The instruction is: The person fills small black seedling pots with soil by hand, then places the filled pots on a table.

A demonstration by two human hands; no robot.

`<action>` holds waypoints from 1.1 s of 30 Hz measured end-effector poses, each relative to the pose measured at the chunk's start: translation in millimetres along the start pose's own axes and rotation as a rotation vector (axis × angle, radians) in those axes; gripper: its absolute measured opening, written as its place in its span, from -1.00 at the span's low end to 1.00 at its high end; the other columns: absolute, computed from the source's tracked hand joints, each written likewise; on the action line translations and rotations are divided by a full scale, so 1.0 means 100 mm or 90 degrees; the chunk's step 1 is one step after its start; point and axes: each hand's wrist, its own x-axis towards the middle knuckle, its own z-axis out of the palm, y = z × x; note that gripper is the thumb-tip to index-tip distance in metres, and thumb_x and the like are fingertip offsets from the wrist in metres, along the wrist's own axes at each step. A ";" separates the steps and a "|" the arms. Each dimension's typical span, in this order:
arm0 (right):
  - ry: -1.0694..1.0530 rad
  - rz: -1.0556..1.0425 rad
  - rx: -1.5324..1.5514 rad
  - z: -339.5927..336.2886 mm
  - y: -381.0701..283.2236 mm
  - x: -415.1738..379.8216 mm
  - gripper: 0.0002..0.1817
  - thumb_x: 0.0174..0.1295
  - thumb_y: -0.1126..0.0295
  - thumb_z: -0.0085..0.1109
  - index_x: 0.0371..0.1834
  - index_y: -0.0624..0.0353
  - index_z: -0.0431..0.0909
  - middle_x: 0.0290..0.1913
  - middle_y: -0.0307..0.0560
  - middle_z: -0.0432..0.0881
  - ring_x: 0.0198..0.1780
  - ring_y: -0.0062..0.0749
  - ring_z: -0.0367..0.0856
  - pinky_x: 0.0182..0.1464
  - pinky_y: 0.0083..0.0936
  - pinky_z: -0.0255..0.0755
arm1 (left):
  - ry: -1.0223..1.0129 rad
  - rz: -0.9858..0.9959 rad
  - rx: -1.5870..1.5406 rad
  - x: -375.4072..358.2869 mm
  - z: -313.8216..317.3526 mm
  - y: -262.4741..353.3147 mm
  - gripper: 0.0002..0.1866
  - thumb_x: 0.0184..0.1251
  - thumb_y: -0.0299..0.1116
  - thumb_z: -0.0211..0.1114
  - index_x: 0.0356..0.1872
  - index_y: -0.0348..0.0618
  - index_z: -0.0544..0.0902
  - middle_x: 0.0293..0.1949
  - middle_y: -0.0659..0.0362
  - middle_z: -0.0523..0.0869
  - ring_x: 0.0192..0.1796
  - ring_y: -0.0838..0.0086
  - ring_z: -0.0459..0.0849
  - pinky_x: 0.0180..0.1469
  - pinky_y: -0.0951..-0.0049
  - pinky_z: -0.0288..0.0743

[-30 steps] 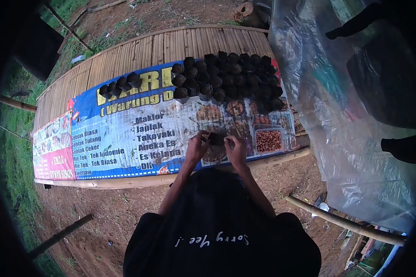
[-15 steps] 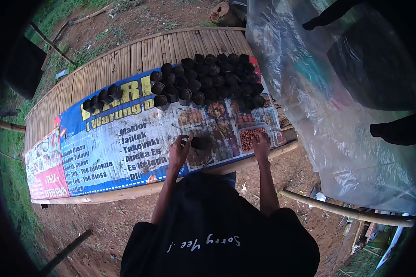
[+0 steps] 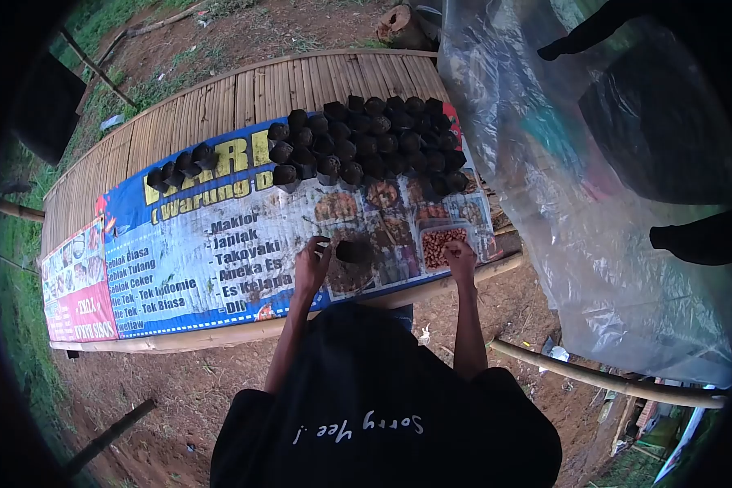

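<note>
My left hand is beside a black soil-filled pot lying near the table's front edge; its fingers are apart and nothing shows in them. At the near side of a clear plastic box of reddish-brown seeds, my right hand has its fingers pressed together. Whatever it may hold is too small to make out. Many black pots of soil stand in close rows beyond the hands, and several more form a short row farther left.
A printed banner covers much of the bamboo table. Clear plastic sheeting hangs on the right. A bamboo pole crosses at the lower right, and a cut log lies behind the table.
My right hand has drawn slightly back toward the near edge of the seed box, uncovering more seeds. My left hand remains beside the pot, and the view has shifted slightly.
</note>
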 end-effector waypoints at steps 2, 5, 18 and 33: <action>-0.031 0.032 0.054 0.00 0.05 0.00 -0.81 0.05 0.46 0.33 -0.25 0.20 0.64 -0.32 -0.05 0.68 -0.26 -0.24 0.65 -0.13 -0.34 0.50 | 0.004 0.011 0.005 0.00 0.02 0.00 -0.79 0.27 -0.35 0.26 -0.10 -0.15 0.60 -0.44 0.01 0.72 -0.56 0.31 0.66 -0.46 0.32 0.48; -0.042 0.014 -0.021 0.02 0.09 0.02 -0.82 0.05 0.47 0.31 -0.24 0.19 0.65 -0.29 -0.05 0.68 -0.26 -0.24 0.65 -0.13 -0.36 0.49 | -0.011 0.015 -0.008 0.00 0.02 0.05 -0.79 0.26 -0.36 0.26 -0.10 -0.14 0.60 -0.44 0.01 0.71 -0.56 0.31 0.65 -0.47 0.32 0.47; -0.029 -0.137 -0.218 0.14 -0.46 -0.14 -0.81 0.06 0.39 0.30 -0.22 0.01 0.63 -0.20 -0.14 0.64 0.04 -0.14 0.47 0.18 -0.09 0.23 | -0.010 0.024 -0.006 0.00 0.00 0.01 -0.79 0.25 -0.37 0.25 -0.11 -0.15 0.61 -0.43 -0.01 0.71 -0.53 0.29 0.66 -0.43 0.30 0.49; -0.055 -0.100 -0.094 -0.01 -0.45 -0.05 -0.83 0.04 0.48 0.32 -0.28 0.14 0.60 -0.29 -0.12 0.64 -0.09 -0.14 0.52 -0.01 -0.20 0.40 | -0.016 0.006 -0.019 0.02 -0.02 0.02 -0.79 0.29 -0.32 0.26 -0.11 -0.16 0.61 -0.43 -0.01 0.72 -0.49 0.26 0.69 -0.41 0.31 0.50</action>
